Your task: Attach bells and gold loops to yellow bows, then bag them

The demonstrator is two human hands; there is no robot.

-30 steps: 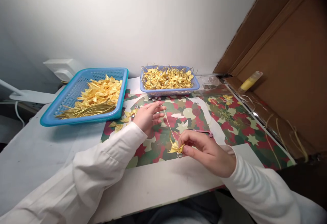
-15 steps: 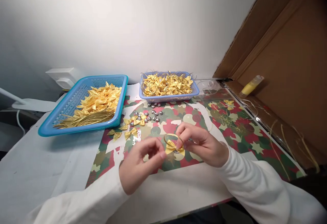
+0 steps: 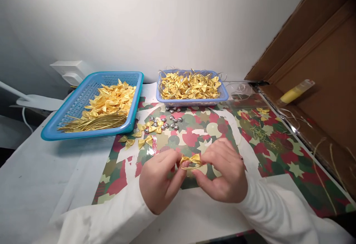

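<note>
The left hand (image 3: 162, 181), half a second ago apart from the small yellow satin-like ribbon bow (image 3: 196, 158), has closed in and now pinches its left end between thumb and forefinger — so the piece seems to be under two-handed work rather than held by the right alone. The right hand (image 3: 224, 173) has its thumb and forefinger parted around the right end; whether they grip it, I cannot tell. The bow lies between both sets of fingertips, above the patterned sheet — a thin, shiny gold cord loop (image 3: 190, 168) along its near side.
</note>
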